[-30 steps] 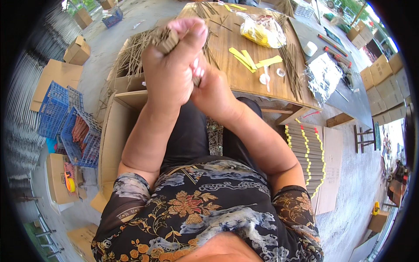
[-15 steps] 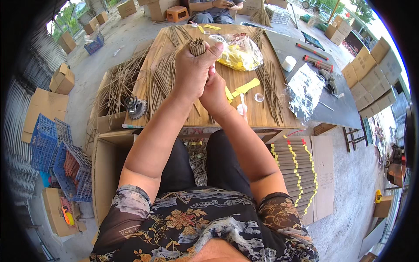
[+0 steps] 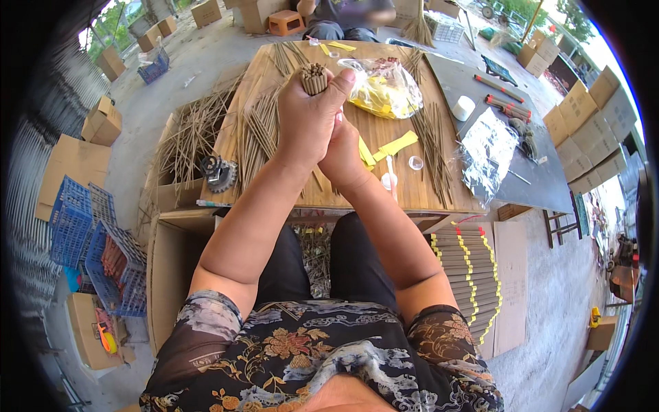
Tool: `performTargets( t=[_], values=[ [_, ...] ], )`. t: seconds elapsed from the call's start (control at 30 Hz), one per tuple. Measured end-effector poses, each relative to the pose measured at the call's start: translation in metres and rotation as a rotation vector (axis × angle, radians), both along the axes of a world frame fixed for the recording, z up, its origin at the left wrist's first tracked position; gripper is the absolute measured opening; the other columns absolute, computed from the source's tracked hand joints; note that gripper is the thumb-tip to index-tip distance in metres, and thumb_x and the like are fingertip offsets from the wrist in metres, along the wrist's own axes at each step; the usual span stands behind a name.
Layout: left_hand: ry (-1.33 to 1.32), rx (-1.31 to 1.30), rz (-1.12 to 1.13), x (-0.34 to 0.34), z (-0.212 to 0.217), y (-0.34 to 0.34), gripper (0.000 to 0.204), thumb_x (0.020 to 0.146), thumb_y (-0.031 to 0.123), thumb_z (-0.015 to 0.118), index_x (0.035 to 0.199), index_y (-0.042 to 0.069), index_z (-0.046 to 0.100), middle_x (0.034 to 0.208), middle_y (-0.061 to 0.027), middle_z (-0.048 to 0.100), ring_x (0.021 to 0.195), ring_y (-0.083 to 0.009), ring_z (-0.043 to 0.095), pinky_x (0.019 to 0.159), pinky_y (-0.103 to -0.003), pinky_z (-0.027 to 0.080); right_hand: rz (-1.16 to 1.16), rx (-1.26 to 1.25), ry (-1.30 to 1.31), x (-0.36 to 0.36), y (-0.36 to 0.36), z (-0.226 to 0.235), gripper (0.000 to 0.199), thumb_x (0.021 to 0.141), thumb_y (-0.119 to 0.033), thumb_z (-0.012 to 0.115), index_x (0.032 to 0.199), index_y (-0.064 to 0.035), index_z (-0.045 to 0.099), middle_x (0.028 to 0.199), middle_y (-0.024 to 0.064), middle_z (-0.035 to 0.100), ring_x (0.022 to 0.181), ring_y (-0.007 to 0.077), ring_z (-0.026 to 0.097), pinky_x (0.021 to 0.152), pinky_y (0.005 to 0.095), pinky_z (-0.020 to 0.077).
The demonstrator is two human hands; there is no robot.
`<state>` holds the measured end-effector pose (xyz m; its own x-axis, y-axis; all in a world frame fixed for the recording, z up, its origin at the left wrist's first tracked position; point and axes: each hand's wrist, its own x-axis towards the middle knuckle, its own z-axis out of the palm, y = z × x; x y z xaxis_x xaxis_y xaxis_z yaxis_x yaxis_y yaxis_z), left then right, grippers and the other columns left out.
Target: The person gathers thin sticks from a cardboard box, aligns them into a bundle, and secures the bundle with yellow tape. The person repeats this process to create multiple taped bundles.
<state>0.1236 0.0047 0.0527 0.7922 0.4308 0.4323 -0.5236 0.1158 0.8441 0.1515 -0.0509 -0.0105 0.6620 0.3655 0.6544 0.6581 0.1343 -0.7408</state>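
Head view: compared with a second ago, the table has slid down into fuller sight and the hands now sit lower over its near half, so the whole wooden worktable (image 3: 439, 196) can be read at once. The bundle stays gripped throughout, which suggests the gathering of sticks into one bunch is continuing, not finished.

At the far left stand blue plastic crates (image 3: 93, 250) on the floor, then an open cardboard box (image 3: 175, 199) with loose thin sticks (image 3: 189, 134) spilling over it. The left hand (image 3: 309, 120) is closed tight around a bundle of brown sticks (image 3: 314, 77), held upright above the table's middle with the cut ends showing as a round cluster just above the thumb. The right hand (image 3: 343, 154) sits just beneath and against the left, fingers curled; what it pinches is hidden. The bundle looks neat, ends level, sticks of even thickness, dull brown.

To the right lie yellow paper strips (image 3: 398, 144), a clear bag with yellow contents (image 3: 384, 86), and a stack of finished yellow-and-red-tipped rolls (image 3: 467, 275) on the floor.
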Motion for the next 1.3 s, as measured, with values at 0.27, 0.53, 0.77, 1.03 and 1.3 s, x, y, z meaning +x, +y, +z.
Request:
performTargets(
  t=[0.27,0.53,0.77,1.03,1.3],
  values=[
    [-0.069,-0.023,0.141,-0.044,0.006,-0.009,0.013,0.078,0.009,0.064,0.082,0.002,0.054,0.066,-0.0014,0.054,0.057,-0.0082,0.052,0.056,-0.020,0.044,-0.044,-0.116,0.056,-0.049,-0.008,0.023,0.043,0.074,-0.016,0.060,0.112,-0.0029,0.046,0.088,0.0214,0.060,0.083,0.0387,0.058,0.068,0.0407,0.0462],
    [-0.059,0.207,0.187,-0.085,0.017,-0.012,0.016,0.081,0.017,0.063,0.078,0.003,0.057,0.055,0.0031,0.048,0.046,-0.0038,0.044,0.044,-0.018,0.036,0.183,0.108,-0.015,-0.083,-0.008,0.020,0.040,0.074,-0.013,0.061,0.110,-0.0025,0.047,0.100,0.0159,0.057,0.093,0.0297,0.055,0.077,0.0353,0.0437],
    [-0.056,0.479,0.306,-0.126,0.041,-0.009,0.018,0.080,0.016,0.065,0.089,0.001,0.059,0.072,0.0019,0.057,0.068,-0.0037,0.049,0.061,-0.020,0.043,0.299,-0.051,-0.156,-0.103,-0.019,0.042,0.062,0.069,-0.007,0.066,0.124,-0.0034,0.038,0.122,0.0139,0.044,0.114,0.0262,0.041,0.095,0.0333,0.0321],
    [0.356,0.611,-0.045,-0.180,0.035,0.024,0.012,0.080,0.013,0.061,0.085,0.002,0.058,0.066,0.0010,0.054,0.059,-0.0031,0.047,0.053,-0.021,0.040,0.248,-0.055,-0.201,-0.121,-0.076,0.079,0.053,0.073,-0.015,0.068,0.119,-0.0032,0.046,0.112,0.0113,0.050,0.101,0.0192,0.051,0.079,0.0285,0.0437],
    [0.424,0.650,-0.256,-0.203,-0.023,0.015,0.015,0.075,0.009,0.060,0.085,-0.003,0.056,0.075,-0.0038,0.059,0.072,-0.0077,0.051,0.064,-0.026,0.045,0.005,-0.231,-0.438,-0.158,-0.057,0.046,0.028,0.078,-0.031,0.062,0.083,-0.0049,0.054,0.065,0.0108,0.056,0.055,0.0242,0.055,0.049,0.0310,0.0437]
  ],
)
